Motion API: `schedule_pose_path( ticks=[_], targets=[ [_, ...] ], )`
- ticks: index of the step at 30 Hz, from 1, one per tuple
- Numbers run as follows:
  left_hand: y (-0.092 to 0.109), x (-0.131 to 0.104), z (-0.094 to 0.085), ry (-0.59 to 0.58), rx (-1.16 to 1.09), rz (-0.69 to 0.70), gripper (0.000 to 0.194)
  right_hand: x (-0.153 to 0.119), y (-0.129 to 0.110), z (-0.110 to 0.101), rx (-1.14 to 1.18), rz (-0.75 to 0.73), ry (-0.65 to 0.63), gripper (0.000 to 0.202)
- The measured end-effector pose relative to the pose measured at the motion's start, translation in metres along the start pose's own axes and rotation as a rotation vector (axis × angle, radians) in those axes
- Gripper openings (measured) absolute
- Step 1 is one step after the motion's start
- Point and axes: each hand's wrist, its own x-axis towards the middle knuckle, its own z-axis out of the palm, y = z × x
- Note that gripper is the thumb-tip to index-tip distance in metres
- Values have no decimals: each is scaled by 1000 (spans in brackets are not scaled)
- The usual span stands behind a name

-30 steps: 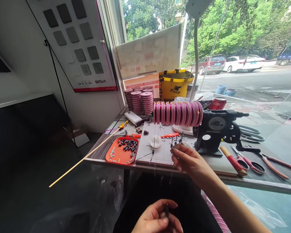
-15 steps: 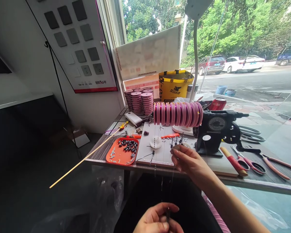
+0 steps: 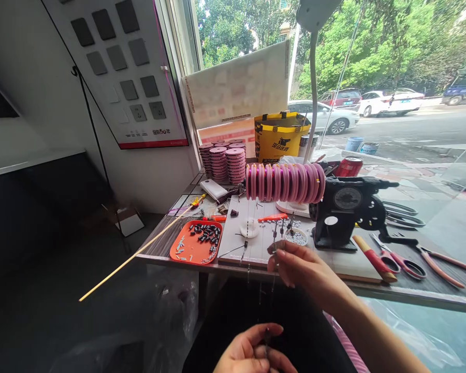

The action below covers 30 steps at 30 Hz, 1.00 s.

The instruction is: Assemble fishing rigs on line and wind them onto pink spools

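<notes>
At the bottom centre my left hand (image 3: 248, 352) is closed around a thin line, with a small dark piece (image 3: 267, 335) showing between thumb and fingers. Higher and to the right, just in front of the table edge, my right hand (image 3: 301, 261) pinches a thin line at its fingertips; the exact part gripped is too small to make out. Several fine lines hang from a row of pink spools (image 3: 285, 183) on a black hand-crank winder (image 3: 347, 207). Small black pieces hang on these lines, one of them a black bead-like part (image 3: 246, 243) left of my right hand.
An orange tray (image 3: 174, 254) holds black and silver small parts. A white dish (image 3: 296, 237) of tiny beads sits behind my right hand. Scissors (image 3: 404, 264) and pliers (image 3: 442, 267) lie at right. A yellow stick (image 3: 140, 251) juts past the table's left edge. Stacked pink spools (image 3: 218, 160) stand behind.
My right hand has moved slightly left and down, uncovering the dish of beads. My left hand has barely shifted. Outside, a silver car has come into view.
</notes>
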Motion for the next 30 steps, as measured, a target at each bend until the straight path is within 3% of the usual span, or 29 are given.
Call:
schedule_pose_path(
  ticks=[5,10,18,23,28,30],
  targets=[
    [-8,0,-11,9,70,37,42,-29,23,7,-194,112,-79,17],
    [-21,-1,-27,69,73,32,52,-54,60,20,-122,316,-241,10],
    [-23,-3,-28,147,59,11,56,-58,92,25,118,353,-70,24],
    [-22,-4,-21,145,72,25,52,-60,95,27,255,402,-66,29],
    [-20,-4,-18,203,63,6,52,-60,102,24,191,276,-104,30],
    [-19,-4,-16,203,63,8,52,-60,105,24,260,289,-104,30]
  ],
)
